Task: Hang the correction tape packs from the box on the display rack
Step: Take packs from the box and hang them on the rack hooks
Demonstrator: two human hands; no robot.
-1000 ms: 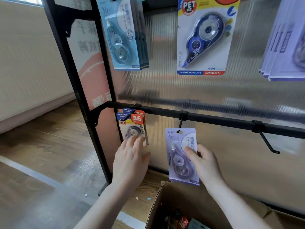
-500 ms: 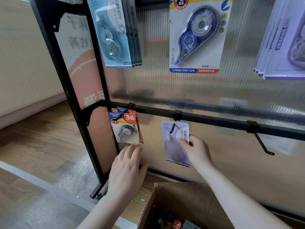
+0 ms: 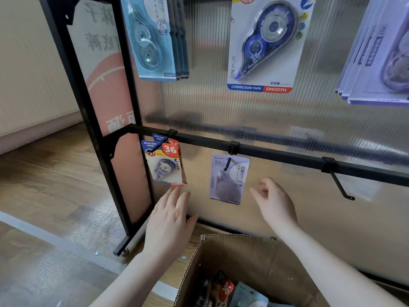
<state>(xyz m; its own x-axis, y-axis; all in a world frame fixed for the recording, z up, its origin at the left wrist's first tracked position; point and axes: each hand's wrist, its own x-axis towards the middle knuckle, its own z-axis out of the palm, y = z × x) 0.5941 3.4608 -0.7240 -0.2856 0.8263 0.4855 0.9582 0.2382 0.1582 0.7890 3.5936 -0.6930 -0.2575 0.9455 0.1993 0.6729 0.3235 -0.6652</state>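
Now the lilac pack point(image 3: 228, 179) hangs upright, long axis vertical, both hands' fingers loose.

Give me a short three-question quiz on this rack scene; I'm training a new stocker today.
1. True or false: the right hand grips the purple pack.
2. Which lower-rail hook is bare: A left, B middle, C right?
3. What number is printed in the red circle on the yellow pack?

Key:
1. False; the pack hangs on the middle hook, the hand apart from it.
2. C, the right hook.
3. 36.
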